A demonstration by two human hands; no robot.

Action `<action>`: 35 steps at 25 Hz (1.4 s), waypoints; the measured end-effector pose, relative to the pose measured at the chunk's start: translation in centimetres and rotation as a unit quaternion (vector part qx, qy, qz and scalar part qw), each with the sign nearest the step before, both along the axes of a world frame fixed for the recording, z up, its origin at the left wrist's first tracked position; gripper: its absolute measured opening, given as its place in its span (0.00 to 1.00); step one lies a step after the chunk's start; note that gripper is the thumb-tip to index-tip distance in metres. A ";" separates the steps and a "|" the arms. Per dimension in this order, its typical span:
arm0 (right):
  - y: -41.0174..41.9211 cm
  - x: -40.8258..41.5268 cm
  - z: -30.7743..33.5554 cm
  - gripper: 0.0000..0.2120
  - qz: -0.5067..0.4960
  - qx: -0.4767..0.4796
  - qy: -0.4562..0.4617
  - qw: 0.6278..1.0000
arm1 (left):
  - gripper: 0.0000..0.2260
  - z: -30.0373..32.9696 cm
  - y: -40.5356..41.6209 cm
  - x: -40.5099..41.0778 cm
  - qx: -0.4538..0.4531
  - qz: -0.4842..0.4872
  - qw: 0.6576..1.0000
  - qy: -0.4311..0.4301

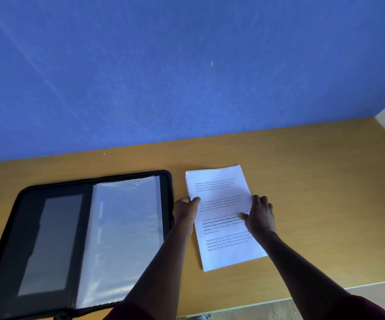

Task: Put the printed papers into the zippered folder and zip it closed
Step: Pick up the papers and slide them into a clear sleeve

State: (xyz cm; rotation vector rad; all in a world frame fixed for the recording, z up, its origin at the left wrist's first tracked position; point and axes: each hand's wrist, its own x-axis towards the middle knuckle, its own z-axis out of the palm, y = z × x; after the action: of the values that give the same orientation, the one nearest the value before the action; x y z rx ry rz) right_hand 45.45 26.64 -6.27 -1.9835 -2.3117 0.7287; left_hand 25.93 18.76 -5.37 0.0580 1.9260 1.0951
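Starting big: matte blue wall (186, 65) fills the top half, flat yellow-tan wooden bench (313, 192) runs under it. On the bench's left part, the black fabric zippered folder (13, 227) lies fully open and flat, zip undone, so the pocket side faces up; inside it a grey panel (48, 245) on the left leaf and a stack of clear plastic sleeves (122, 239) on the right leaf. Just beside the folder's right edge sits the white stack of printed papers (221, 199), flat on the bench, slightly skewed, not yet in the folder. Left hand (184, 213) pinches the stack's left edge, thumb on top; right hand (259, 215) grips the right edge, thumb on the sheet, fingers curled at the margin. Judgement: two-sided hold is to square the sheets and lift them as one block for the short move left. Text is four repeated paragraphs starting "Village life is a peaceful…"; third one partly bold, "Defined by a slower pace". No brand visible.
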 end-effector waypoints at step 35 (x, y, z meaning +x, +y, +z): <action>0.0 -0.3 -0.2 0.28 -0.021 -0.006 0.002 1.000 | 0.06 2.0 -0.4 1.9 0.036 0.066 0.972 -0.222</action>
State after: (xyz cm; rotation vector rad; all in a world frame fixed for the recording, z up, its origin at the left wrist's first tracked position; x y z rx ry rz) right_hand 45.19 26.63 -6.45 -2.0268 -2.2607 0.7460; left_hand 27.85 18.39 -3.41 -0.2588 1.5028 1.1531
